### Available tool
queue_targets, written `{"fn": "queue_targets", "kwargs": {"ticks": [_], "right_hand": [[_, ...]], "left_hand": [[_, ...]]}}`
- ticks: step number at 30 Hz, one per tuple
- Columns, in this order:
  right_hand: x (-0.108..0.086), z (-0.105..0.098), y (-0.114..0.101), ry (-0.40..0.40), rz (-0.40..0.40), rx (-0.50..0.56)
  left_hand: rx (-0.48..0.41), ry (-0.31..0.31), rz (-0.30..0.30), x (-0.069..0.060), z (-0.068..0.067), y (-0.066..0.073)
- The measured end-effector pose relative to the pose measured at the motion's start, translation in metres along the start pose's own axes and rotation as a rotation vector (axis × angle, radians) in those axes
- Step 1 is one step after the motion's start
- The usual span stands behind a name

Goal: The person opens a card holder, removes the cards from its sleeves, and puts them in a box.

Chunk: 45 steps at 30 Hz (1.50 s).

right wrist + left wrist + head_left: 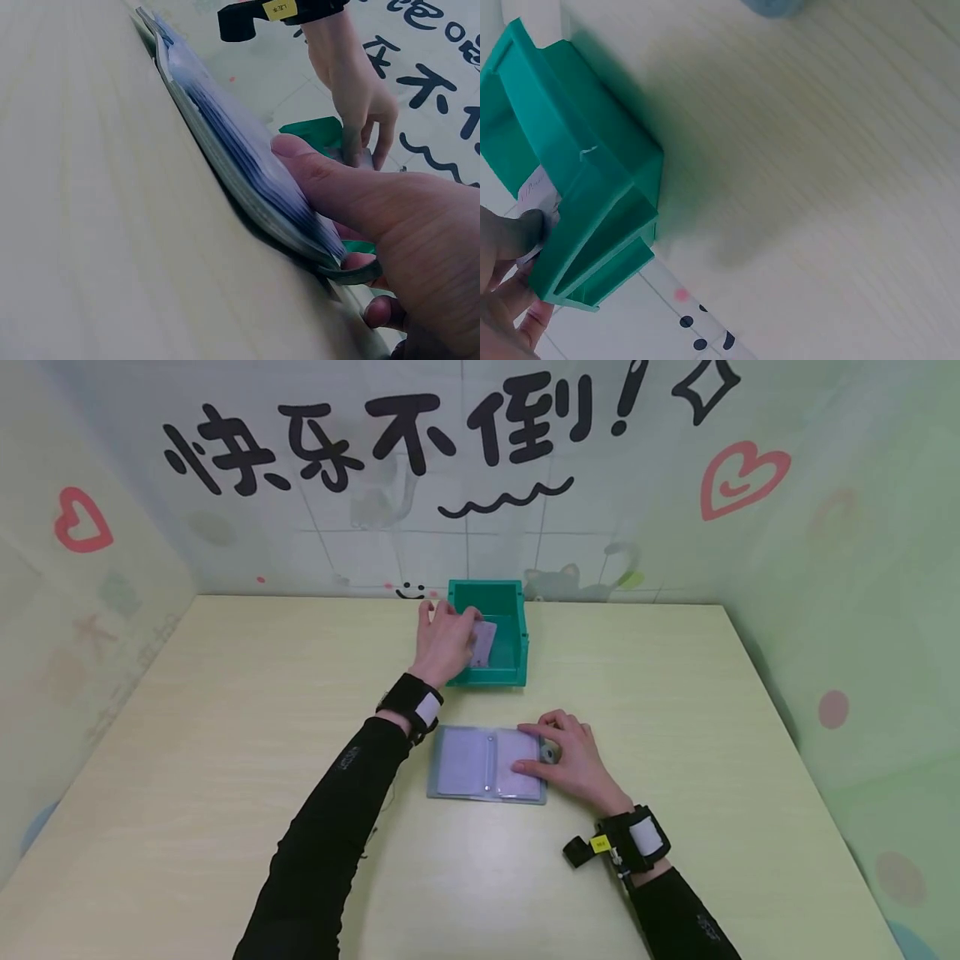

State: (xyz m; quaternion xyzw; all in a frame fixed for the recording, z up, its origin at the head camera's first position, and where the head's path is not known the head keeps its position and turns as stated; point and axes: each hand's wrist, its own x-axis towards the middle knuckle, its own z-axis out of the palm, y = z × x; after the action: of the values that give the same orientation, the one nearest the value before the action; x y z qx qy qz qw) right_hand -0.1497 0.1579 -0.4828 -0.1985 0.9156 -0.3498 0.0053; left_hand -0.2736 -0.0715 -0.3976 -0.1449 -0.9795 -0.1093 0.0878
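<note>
1. Wall (480,547): lettered, beyond the table at 12 o'clock.
2. Table (285,702): under bin and album.
3. Bin (513,647): green, at the table's 12 o'clock edge.
4. Album (463,764): spread, at the bin's 6 o'clock, apart from it.
5. Left hand (444,642): pinches the card, blocking part of the bin's 9 o'clock wall.
6. Right hand (572,758): grips the album's 3 o'clock edge, partly covering it.
7. Card (483,643): towards the bin's 9 o'clock side, partly behind fingers.
</note>
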Motion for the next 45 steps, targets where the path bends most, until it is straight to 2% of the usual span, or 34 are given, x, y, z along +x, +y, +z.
{"fn": "queue_targets", "kwargs": {"ticks": [6, 12, 16, 18, 22, 27, 32, 37, 41, 43, 45], "right_hand": [[0.001, 0.001, 0.0, 0.0, -0.008, 0.003], [0.001, 0.002, -0.001, -0.002, -0.014, -0.007], [0.0, 0.001, -0.003, -0.007, -0.008, 0.006], [0.0, 0.001, -0.004, -0.009, -0.005, 0.011], [-0.002, 0.002, -0.004, -0.01, -0.007, 0.009], [-0.003, 0.003, -0.003, -0.009, -0.008, 0.013], [-0.002, 0.001, -0.004, -0.008, -0.009, 0.012], [-0.001, -0.001, -0.005, -0.001, -0.002, 0.009], [0.0, -0.002, -0.005, -0.001, 0.004, 0.009], [0.0, -0.002, -0.004, -0.003, 0.008, 0.011], [0.0, -0.002, -0.004, 0.0, 0.007, 0.016]], "left_hand": [[0.207, 0.026, 0.036, 0.003, 0.004, -0.001], [0.359, 0.023, 0.029, 0.007, 0.009, 0.001], [0.465, -0.043, 0.027, 0.013, 0.012, 0.007], [0.5, -0.1, 0.022, 0.014, 0.014, 0.01], [0.548, -0.169, 0.005, 0.015, 0.019, 0.014], [0.59, -0.187, 0.001, 0.015, 0.025, 0.015], [0.527, -0.139, 0.014, 0.012, 0.025, 0.014], [0.365, -0.037, 0.089, 0.0, 0.013, 0.021], [0.206, -0.008, 0.156, -0.021, 0.001, 0.032], [0.134, -0.022, 0.179, -0.036, -0.003, 0.035], [0.038, -0.068, 0.187, -0.052, -0.005, 0.036]]}}
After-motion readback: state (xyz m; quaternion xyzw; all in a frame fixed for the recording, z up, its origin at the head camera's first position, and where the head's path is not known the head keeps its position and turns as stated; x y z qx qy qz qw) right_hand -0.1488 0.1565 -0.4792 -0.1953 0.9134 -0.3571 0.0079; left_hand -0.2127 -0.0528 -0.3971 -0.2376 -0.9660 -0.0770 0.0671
